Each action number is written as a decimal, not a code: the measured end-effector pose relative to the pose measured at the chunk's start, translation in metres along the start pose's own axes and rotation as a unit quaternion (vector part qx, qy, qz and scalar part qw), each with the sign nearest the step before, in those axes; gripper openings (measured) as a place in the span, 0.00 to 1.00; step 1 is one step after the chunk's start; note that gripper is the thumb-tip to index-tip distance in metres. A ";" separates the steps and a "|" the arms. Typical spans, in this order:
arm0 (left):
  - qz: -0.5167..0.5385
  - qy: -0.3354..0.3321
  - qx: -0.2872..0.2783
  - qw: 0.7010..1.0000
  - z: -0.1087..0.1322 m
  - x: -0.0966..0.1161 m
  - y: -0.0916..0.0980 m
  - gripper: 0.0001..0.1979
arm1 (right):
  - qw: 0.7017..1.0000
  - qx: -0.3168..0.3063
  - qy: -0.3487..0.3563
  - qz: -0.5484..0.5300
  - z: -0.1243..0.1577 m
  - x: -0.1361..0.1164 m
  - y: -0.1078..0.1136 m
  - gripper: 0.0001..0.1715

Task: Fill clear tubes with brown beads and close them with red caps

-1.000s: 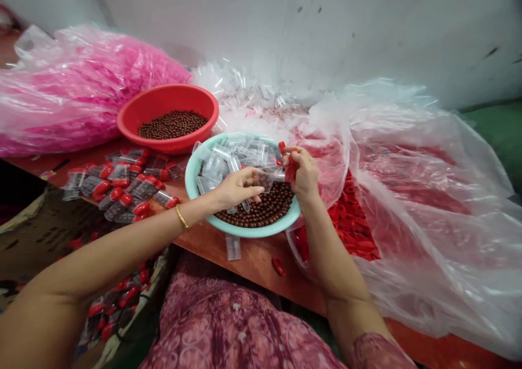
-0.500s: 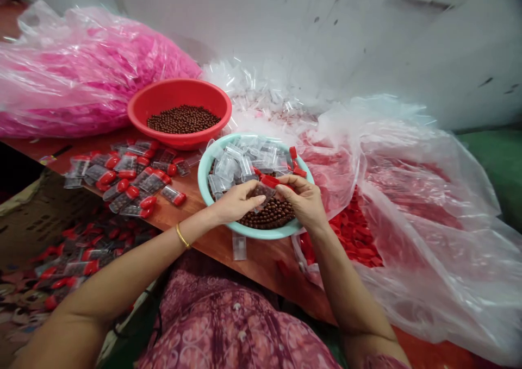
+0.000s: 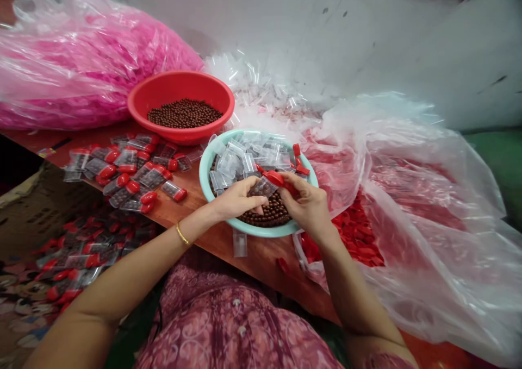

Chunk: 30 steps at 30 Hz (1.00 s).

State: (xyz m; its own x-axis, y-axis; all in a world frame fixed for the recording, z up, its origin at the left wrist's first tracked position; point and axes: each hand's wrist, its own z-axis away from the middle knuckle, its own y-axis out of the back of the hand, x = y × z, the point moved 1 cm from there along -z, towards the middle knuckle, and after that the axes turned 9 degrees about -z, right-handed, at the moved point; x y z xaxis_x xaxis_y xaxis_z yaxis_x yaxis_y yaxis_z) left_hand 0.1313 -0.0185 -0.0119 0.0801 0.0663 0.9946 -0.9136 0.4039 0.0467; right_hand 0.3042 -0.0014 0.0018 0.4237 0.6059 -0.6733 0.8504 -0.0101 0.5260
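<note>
Two hands meet over the pale green basin (image 3: 206,168); one second ago they stood further apart, and now the right is close in beside the left. Left hand (image 3: 242,198): thumb and fingers closed on a clear container (image 3: 264,187), dark contents showing through its wall. Right hand (image 3: 308,200): fingers pinched at the red cap (image 3: 274,177), which sits at the container's upper end; from where I stand I cannot tell whether it is fully seated. Half a second ago the cap lay flatter; now it tilts down to the right. Container position: above the near half of the basin.

Materials. Basin: smooth rim, round brown beads (image 3: 267,214) on the near side, glossy; clear flat-sided containers (image 3: 248,160) heaped loosely on the far side. Far left, a round red bowl (image 3: 136,108), smooth-walled, with more brown beads (image 3: 183,113). Behind it, crinkled clear plastic over bright pink pieces (image 3: 81,59). Left on the reddish table (image 3: 216,244): a pile of capped containers (image 3: 130,173), rounded red ends, clear bodies. Right: a wrinkled, translucent bag (image 3: 420,157), its opening showing small red pieces (image 3: 354,227).
</note>
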 end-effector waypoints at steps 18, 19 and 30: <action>0.025 -0.021 0.009 0.999 0.003 0.006 0.001 0.13 | 0.999 -0.009 0.021 0.029 0.003 -0.017 -0.011 0.18; 0.052 -0.017 -0.008 0.998 0.004 0.007 0.002 0.12 | 0.999 -0.002 0.015 0.035 0.001 -0.018 -0.011 0.17; 0.310 -0.031 0.010 0.950 0.004 0.003 0.016 0.11 | 0.855 -0.295 -0.202 0.375 -0.020 0.019 0.007 0.14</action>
State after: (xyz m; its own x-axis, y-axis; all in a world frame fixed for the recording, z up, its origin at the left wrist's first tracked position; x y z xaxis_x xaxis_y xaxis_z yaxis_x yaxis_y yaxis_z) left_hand 0.1157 -0.0151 -0.0076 -0.4993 0.2311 0.8350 -0.7848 0.2878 -0.5489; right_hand 0.3116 0.0262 0.0028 0.9555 0.2801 -0.0925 0.0361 0.2002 0.9791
